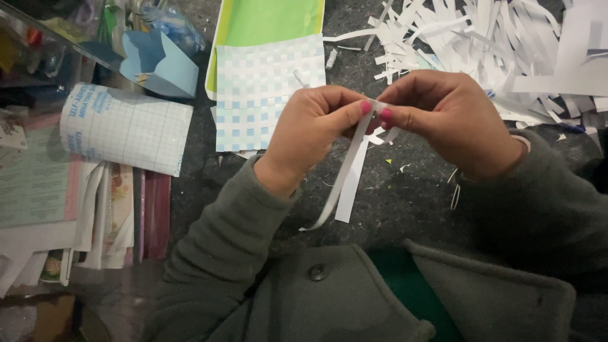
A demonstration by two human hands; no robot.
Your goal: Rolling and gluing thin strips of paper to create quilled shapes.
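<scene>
Nearest the camera is the person's grey coat with one dark button, both sleeves reaching forward over the dark speckled tabletop.

Just beyond, the left hand and the right hand meet above the table, each pinched shut on the top ends of the white paper strips. Thumb and forefinger tips press together where the strips join, and the loose ends hang down toward the near edge, one curling at its tip (whether there are two strips or three is hard to tell where the fingers cover them). The step in hand looks like joining or folding the strip ends at the pinch. By my judgement the next move calls for keeping both pinches firm while one end is turned over the other, since thin paper slips and creases easily.

Behind the hands lies a woven paper mat of pale blue and white squares, resting on a green sheet. Far right is a heap of cut white strips. On the left lie a roll of gridded film, a blue paper box farther back, and a stack of papers nearer.
</scene>
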